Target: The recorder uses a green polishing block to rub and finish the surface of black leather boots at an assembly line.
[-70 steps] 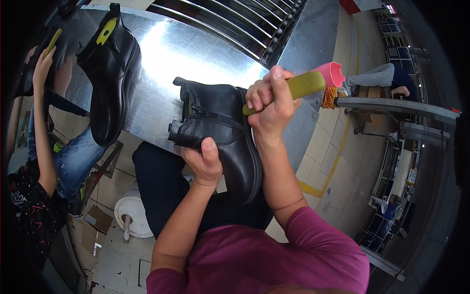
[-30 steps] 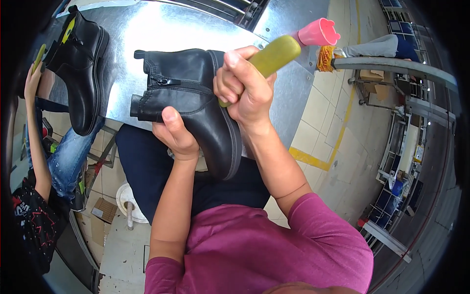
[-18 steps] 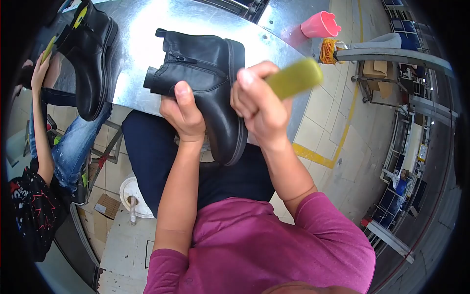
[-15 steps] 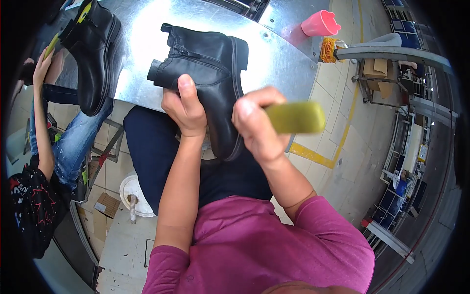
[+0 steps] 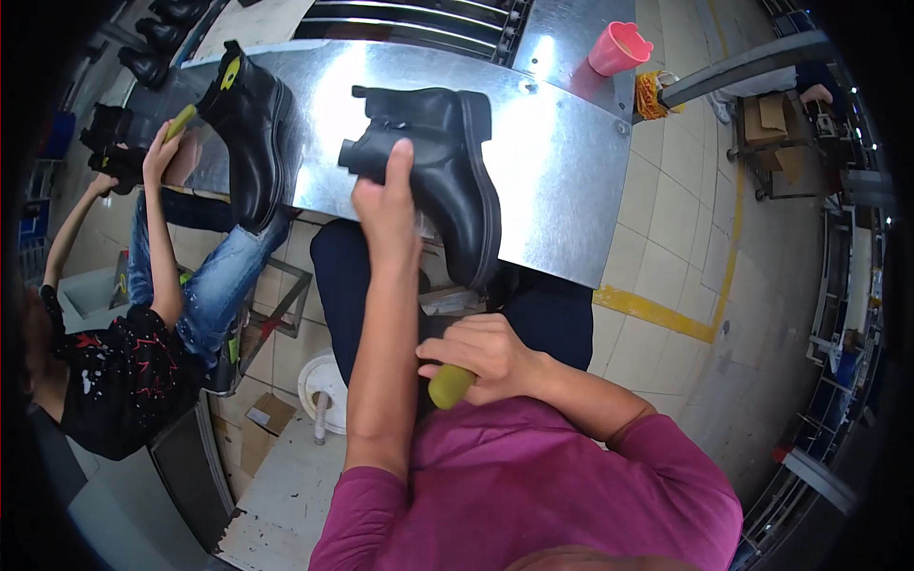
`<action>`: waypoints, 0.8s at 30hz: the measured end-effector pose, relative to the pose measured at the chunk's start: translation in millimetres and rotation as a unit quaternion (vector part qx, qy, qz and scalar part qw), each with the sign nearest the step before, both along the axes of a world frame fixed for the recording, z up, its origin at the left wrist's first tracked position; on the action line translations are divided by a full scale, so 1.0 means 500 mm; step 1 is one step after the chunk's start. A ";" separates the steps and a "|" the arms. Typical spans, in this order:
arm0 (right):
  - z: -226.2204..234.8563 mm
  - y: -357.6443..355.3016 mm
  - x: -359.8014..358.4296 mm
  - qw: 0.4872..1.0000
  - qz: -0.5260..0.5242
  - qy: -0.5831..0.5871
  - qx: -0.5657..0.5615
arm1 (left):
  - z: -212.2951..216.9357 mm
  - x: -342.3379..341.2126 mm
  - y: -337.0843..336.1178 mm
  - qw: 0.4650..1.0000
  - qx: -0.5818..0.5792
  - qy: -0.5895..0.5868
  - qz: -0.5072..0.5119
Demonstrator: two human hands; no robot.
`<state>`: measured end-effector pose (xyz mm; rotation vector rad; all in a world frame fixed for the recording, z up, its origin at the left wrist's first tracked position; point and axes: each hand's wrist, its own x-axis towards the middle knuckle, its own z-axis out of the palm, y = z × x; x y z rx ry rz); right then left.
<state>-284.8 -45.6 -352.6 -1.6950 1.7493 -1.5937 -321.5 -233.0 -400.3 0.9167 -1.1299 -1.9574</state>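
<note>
A black ankle boot (image 5: 438,162) lies on its side at the near edge of the shiny metal table (image 5: 562,171). My left hand (image 5: 386,205) grips it at the ankle opening, fingers reaching over the shaft. My right hand (image 5: 481,357) is drawn back close to my chest, closed around a yellow-green handle (image 5: 449,385); the tool's working end is hidden. My dark trousers show below the table edge.
A second black boot (image 5: 249,133) lies at the table's left, beside a seated co-worker (image 5: 143,314) who holds another yellow-green tool (image 5: 179,122). A pink cup (image 5: 617,48) stands at the far right corner. More boots (image 5: 157,43) sit far left. A white bucket (image 5: 322,385) stands on the floor.
My right hand has pulled the yellow-green tool away from the boot and down toward my chest. My left hand has set the boot lower on the table's near edge.
</note>
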 end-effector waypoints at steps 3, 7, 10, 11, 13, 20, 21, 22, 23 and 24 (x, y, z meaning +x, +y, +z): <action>0.020 0.059 -0.049 0.998 -0.024 -0.048 0.020 | 0.051 0.064 -0.007 0.994 -0.096 -0.001 -0.056; 0.022 0.073 -0.125 0.965 -0.192 -0.176 0.024 | 0.098 0.215 -0.045 0.937 -0.281 -0.165 -0.127; -0.002 0.027 -0.205 0.905 -0.189 -0.379 0.049 | 0.058 0.295 -0.062 0.890 -0.386 -0.190 -0.149; -0.001 0.011 -0.227 0.871 -0.171 -0.460 0.035 | 0.040 0.317 -0.069 0.881 -0.401 -0.203 -0.148; -0.016 -0.013 -0.257 0.828 -0.163 -0.537 0.004 | 0.047 0.341 -0.064 0.934 -0.225 -0.228 -0.159; -0.034 -0.137 -0.295 0.729 -0.157 -0.653 -0.132 | 0.010 0.273 -0.049 0.893 -0.325 -0.221 -0.221; -0.035 -0.152 -0.296 0.727 -0.157 -0.656 -0.129 | 0.006 0.274 -0.052 0.885 -0.344 -0.219 -0.227; -0.038 -0.166 -0.294 0.712 -0.131 -0.675 -0.143 | 0.006 0.277 -0.054 0.887 -0.333 -0.220 -0.231; -0.043 -0.177 -0.292 0.695 -0.105 -0.694 -0.157 | 0.005 0.277 -0.056 0.888 -0.329 -0.223 -0.230; -0.047 -0.185 -0.290 0.673 -0.089 -0.720 -0.144 | 0.004 0.278 -0.058 0.887 -0.334 -0.219 -0.234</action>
